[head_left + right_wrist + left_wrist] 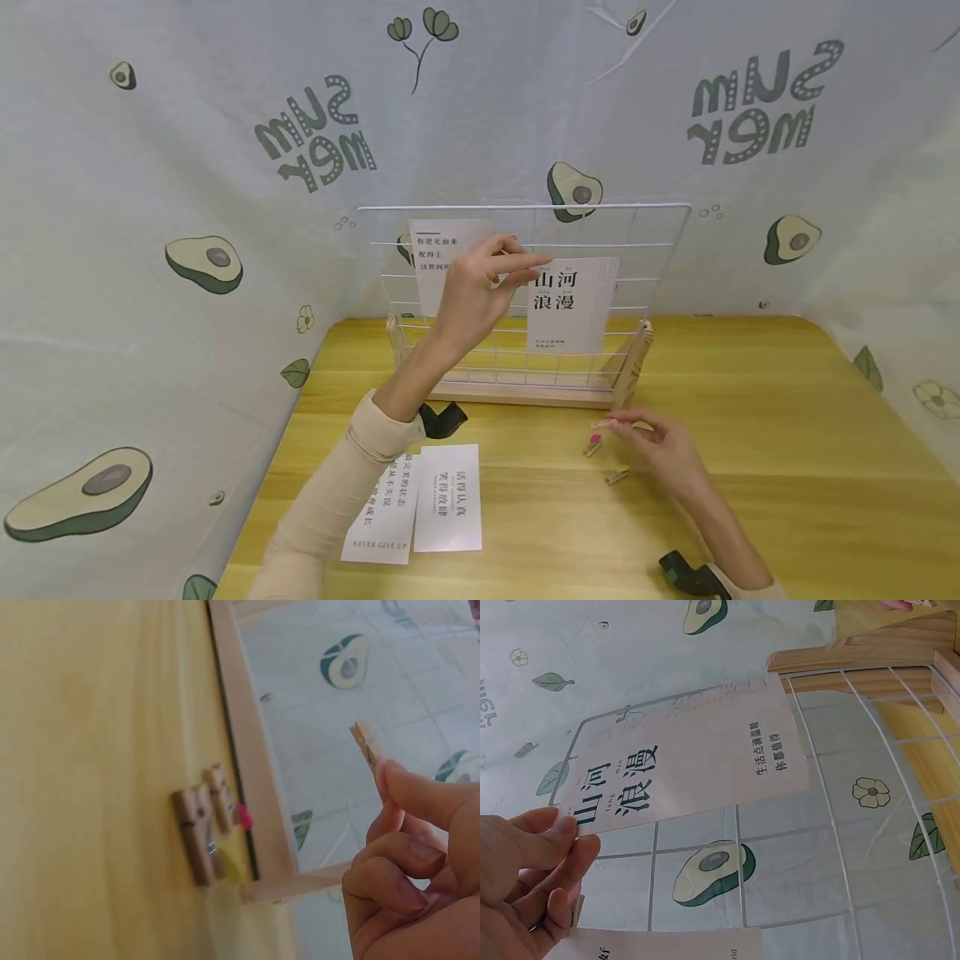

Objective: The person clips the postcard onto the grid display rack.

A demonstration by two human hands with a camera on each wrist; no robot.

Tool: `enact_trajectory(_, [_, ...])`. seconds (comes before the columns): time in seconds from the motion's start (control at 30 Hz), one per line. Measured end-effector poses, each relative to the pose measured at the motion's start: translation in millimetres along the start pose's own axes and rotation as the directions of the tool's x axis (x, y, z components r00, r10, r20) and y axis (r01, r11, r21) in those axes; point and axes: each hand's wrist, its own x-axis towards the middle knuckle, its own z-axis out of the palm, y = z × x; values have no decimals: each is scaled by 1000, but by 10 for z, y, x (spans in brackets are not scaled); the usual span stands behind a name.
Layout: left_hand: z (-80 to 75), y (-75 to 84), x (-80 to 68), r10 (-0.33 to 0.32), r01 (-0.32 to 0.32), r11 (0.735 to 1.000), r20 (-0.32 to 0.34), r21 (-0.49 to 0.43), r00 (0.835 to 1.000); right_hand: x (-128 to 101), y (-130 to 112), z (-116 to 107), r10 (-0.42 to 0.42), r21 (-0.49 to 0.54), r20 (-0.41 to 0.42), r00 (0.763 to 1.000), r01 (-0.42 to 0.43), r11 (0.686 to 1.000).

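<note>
My left hand [527,272] is raised at the white wire grid [663,250] and pinches the top left corner of a white card [570,310] printed with large black characters, holding it flat on the wires. The left wrist view shows the same card [690,772] slanting across the grid [832,847], with my left hand [571,831] on its corner. Low on the table, my right hand [617,423] pinches a small wooden clothespin [601,423]. In the right wrist view that clothespin [365,742] sticks up from my right hand [386,771].
A second card [435,250] hangs at the grid's upper left. The grid stands in a wooden base [525,392] on the yellow table [787,433]. Two loose clothespins [592,446] [617,476] lie by my right hand. Two cards [447,497] [382,521] lie front left. Avocado-print cloth [150,250] surrounds everything.
</note>
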Motion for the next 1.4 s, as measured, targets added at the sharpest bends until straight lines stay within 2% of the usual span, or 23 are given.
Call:
enact_trajectory(0.27, [-6,18,157,36,-36,996,7,86,999,44,-289,68,-41,6,7,999,41,999])
enact_trajectory(0.43, [-10,25,230,54,-55,986,13,160,998,94,-461,88,-105,62,29,994,103,993])
enact_trajectory(0.53, [-11,33,262,61,-61,979,9,193,998,148,-578,54,-161,110,-1,987,160,981])
enact_trajectory(0.67, [4,35,306,62,-62,976,5,210,998,235,-757,-39,-217,169,-97,971,231,958])
enact_trajectory(0.8, [42,39,356,83,-80,970,-4,230,997,325,-943,-150,-249,219,-211,945,294,930])
enact_trajectory(0.93, [89,49,391,111,-105,961,-11,258,994,409,-1136,-249,-269,195,-329,905,344,919])
enact_trajectory(1.17, [130,73,400,103,-91,955,-28,283,994,561,-1433,-349,-295,85,-449,843,370,925])
enact_trajectory(1.3, [142,74,400,115,-98,946,-36,308,993,632,-1535,-304,-310,-33,-515,799,343,939])
enact_trajectory(1.4, [145,71,403,130,-111,937,-37,332,991,693,-1565,-248,-313,-53,-552,773,342,938])
